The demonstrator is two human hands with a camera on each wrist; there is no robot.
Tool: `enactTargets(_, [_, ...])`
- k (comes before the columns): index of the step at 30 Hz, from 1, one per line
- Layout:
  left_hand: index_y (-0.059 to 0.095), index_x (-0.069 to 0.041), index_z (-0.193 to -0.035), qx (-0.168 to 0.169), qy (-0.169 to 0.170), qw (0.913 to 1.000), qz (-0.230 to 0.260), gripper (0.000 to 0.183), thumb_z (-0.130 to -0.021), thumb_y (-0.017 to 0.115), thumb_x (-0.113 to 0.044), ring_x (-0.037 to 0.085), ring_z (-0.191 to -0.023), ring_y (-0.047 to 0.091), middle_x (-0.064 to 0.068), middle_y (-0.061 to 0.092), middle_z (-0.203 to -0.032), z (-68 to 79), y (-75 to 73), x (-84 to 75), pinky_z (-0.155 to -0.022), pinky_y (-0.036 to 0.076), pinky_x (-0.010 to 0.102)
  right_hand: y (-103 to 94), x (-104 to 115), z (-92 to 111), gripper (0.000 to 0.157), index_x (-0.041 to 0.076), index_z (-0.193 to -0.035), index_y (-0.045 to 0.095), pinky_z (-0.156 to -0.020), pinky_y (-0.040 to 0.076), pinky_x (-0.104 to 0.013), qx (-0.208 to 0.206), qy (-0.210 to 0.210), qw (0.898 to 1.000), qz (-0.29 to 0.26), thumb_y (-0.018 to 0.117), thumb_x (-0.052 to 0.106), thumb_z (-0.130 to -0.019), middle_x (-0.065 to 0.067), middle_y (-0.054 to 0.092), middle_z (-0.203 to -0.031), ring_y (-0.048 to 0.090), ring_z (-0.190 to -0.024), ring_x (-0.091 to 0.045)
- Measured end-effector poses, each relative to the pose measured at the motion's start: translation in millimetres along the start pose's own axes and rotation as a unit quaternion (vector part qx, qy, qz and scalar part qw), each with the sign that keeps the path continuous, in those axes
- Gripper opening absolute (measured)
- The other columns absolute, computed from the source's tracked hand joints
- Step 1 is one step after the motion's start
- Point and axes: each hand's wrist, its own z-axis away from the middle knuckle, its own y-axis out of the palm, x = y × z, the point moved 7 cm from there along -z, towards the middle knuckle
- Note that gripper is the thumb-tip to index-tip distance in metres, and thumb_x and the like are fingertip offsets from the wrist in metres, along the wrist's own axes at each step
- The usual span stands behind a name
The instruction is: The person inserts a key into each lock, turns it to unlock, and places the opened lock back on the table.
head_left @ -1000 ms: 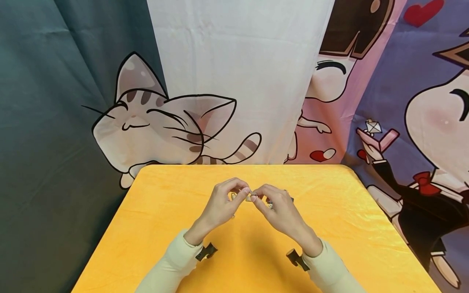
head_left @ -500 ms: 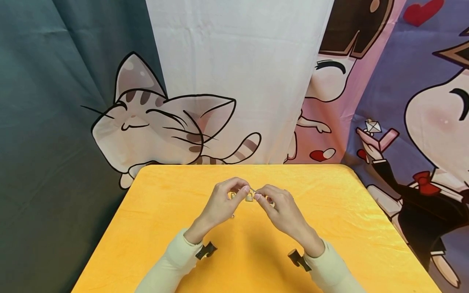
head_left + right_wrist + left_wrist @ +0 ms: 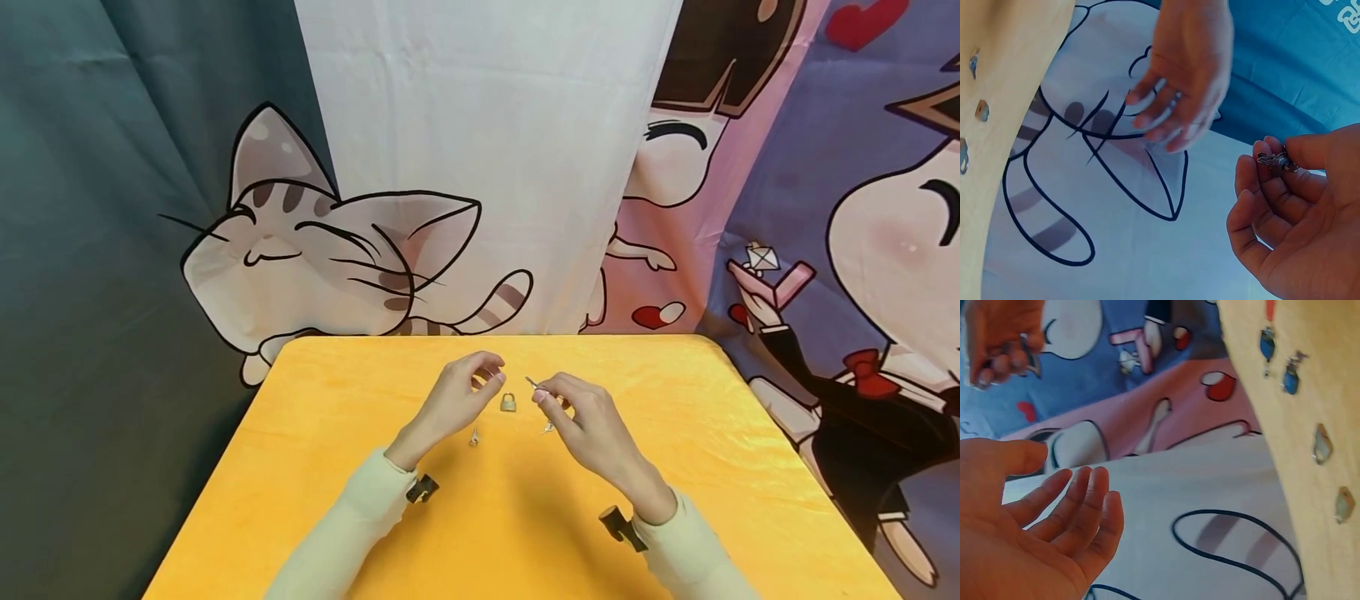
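Observation:
My right hand (image 3: 596,429) pinches a small silver key (image 3: 532,382) between thumb and fingertips. In the right wrist view the key (image 3: 1267,160) has a metal ring attached, lying against the curled fingers. My left hand (image 3: 457,398) hovers over the table with nothing in it, its fingers loosely bent, as the left wrist view of the same hand (image 3: 1054,525) also shows. Between the hands a small brass padlock (image 3: 508,404) rests on the table. A second brass padlock (image 3: 1344,505) lies close by.
On the yellow-covered table (image 3: 337,517), small silver keys (image 3: 474,437) lie below the left hand. More keys (image 3: 548,428) show beside the right fingers. In the left wrist view, two blue padlocks (image 3: 1290,380) lie farther along. A cartoon-printed curtain (image 3: 487,125) hangs behind the table.
The hands have parted: the left let go and drew off leftward, while the right moved to the right with the key. The brass padlock between them has come into full view.

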Motion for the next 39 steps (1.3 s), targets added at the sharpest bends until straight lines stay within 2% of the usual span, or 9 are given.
enactTargets(7, [0.060,-0.011,-0.126,0.045,-0.036,0.9968,-0.055,0.033,-0.098,0.061,-0.027,0.019,-0.102,0.065,0.007,0.068,-0.114,-14.8,24.3,28.7,-0.084,0.054,0.034,-10.8,-3.8,-0.3,0.008,0.017,-0.092,0.069,-0.062,0.051,-0.025,-0.009,0.000,1.000,0.015,0.063,0.013,-0.096,0.010,0.064,-0.079,0.054,-0.066,-0.001])
enactTargets(11, [0.059,-0.011,-0.129,0.062,-0.057,0.9938,-0.073,0.036,-0.097,0.062,-0.027,0.020,-0.104,0.066,0.008,0.067,-0.116,-22.1,38.2,46.8,-0.086,0.055,0.036,-17.5,-7.1,0.6,0.009,0.016,-0.093,0.070,-0.058,0.047,-0.022,-0.015,0.003,1.000,0.020,0.063,0.013,-0.096,0.010,0.064,-0.081,0.049,-0.061,-0.001])
enactTargets(22, [0.056,-0.004,-0.132,0.113,-0.092,0.9813,-0.126,0.042,-0.095,0.064,-0.021,0.026,-0.104,0.064,0.016,0.066,-0.118,-34.9,82.0,86.9,-0.083,0.055,0.037,-20.1,-10.8,3.8,0.009,0.016,-0.093,0.070,-0.059,0.047,-0.022,-0.013,0.005,1.000,0.016,0.062,0.011,-0.096,0.011,0.064,-0.081,0.046,-0.061,0.000])
enactTargets(27, [0.057,-0.003,-0.131,0.126,-0.114,0.9762,-0.135,0.040,-0.096,0.063,-0.021,0.025,-0.099,0.064,0.016,0.066,-0.118,-34.4,92.5,97.3,-0.080,0.054,0.036,-18.0,-12.1,5.4,0.010,0.016,-0.094,0.071,-0.059,0.047,-0.022,-0.012,0.007,1.000,0.017,0.062,0.012,-0.096,0.010,0.065,-0.083,0.046,-0.061,0.000])
enactTargets(30, [0.058,-0.001,-0.130,0.133,-0.131,0.9728,-0.137,0.041,-0.094,0.064,-0.021,0.021,-0.088,0.060,0.016,0.066,-0.116,-34.5,97.4,102.3,-0.078,0.052,0.035,-17.2,-13.3,6.0,0.010,0.017,-0.093,0.071,-0.058,0.045,-0.021,-0.013,0.006,1.000,0.015,0.063,0.012,-0.096,0.011,0.065,-0.083,0.045,-0.060,0.000])
enactTargets(34, [0.061,0.001,-0.123,0.144,-0.152,0.9672,-0.144,0.039,-0.092,0.068,-0.022,0.017,-0.070,0.050,0.015,0.068,-0.103,-34.2,103.5,108.4,-0.069,0.047,0.031,-16.1,-14.5,6.5,0.012,0.019,-0.091,0.071,-0.057,0.044,-0.020,-0.013,0.006,1.000,0.013,0.062,0.012,-0.096,0.012,0.064,-0.082,0.044,-0.060,0.000])
enactTargets(36, [0.064,0.001,-0.111,0.145,-0.158,0.9652,-0.150,0.030,-0.091,0.068,-0.022,0.016,-0.063,0.045,0.013,0.065,-0.090,-34.2,105.5,110.4,-0.062,0.042,0.029,-15.6,-15.1,6.7,0.012,0.020,-0.091,0.070,-0.057,0.044,-0.020,-0.012,0.007,1.000,0.013,0.062,0.013,-0.096,0.012,0.064,-0.082,0.045,-0.060,0.000])
enactTargets(39, [0.062,-0.004,-0.088,0.140,-0.166,0.9634,-0.158,0.019,-0.090,0.069,-0.021,0.015,-0.056,0.038,0.006,0.052,-0.070,-34.7,107.8,112.7,-0.054,0.034,0.027,-15.7,-15.4,7.3,0.012,0.020,-0.090,0.070,-0.057,0.044,-0.020,-0.012,0.009,1.000,0.013,0.062,0.013,-0.096,0.011,0.064,-0.081,0.045,-0.061,-0.001])
